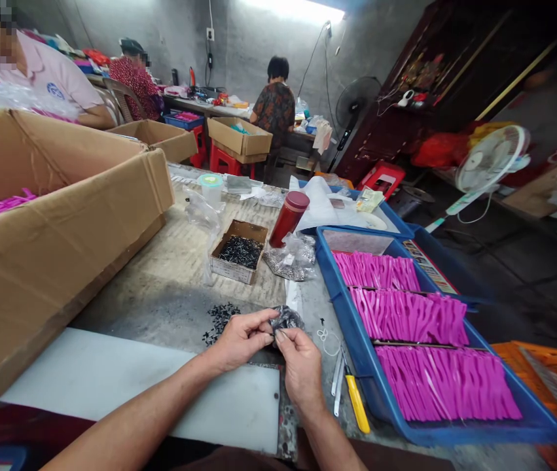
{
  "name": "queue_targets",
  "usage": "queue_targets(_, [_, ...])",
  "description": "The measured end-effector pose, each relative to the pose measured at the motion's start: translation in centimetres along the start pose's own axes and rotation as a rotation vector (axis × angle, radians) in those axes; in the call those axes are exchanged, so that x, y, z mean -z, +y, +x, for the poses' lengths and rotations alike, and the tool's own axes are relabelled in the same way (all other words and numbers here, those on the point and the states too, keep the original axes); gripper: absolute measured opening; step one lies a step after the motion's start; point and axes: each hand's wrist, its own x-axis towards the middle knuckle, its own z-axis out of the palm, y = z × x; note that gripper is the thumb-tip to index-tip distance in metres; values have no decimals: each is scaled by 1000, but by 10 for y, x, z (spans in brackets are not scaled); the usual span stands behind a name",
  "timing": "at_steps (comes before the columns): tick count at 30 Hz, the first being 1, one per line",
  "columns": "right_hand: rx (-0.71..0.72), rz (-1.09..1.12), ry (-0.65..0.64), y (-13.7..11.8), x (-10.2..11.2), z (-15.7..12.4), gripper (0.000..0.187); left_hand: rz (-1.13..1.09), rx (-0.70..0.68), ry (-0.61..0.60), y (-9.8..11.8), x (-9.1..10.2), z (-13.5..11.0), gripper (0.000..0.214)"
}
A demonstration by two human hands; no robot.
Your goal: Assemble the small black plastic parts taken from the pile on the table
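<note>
My left hand and my right hand meet over the front of the table, thumbs and fingertips pinched together. A tiny dark part shows between the fingertips; its exact kind is too small to tell. Just behind the fingers lies a clear plastic bag with dark contents. To the left of my left hand is a loose pile of small black parts. Further back, a small cardboard box holds many tiny black metal-looking pieces.
A blue crate with rows of magenta plastic strips stands at right. Beside it lie a yellow-handled tool and thin metal blades. A large carton borders the left. A dark red cylinder stands behind. Other people sit further off.
</note>
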Motion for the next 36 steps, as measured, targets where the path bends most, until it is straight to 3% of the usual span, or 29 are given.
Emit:
queue_targets(19, [61, -89, 18, -9, 3, 0, 17, -65, 25, 48, 9, 2, 1, 42])
queue_targets(22, [34, -58, 81, -12, 12, 3, 24, -20, 14, 160, 20, 15, 9, 40])
queue_targets(25, [34, -64, 121, -12, 24, 4, 24, 132, 5, 304, 30, 41, 31, 29])
queue_targets(28, [36, -73, 120, -9, 31, 4, 25, 509, -27, 434, 37, 70, 61, 20])
queue_targets(32, [31, -62, 112, -6, 33, 1, 24, 672, -27, 454, 43, 95, 90, 15])
queue_targets(36, [21, -43, 107, -6, 35, -1, 23, 777, -60, 471, 48, 94, 89, 17])
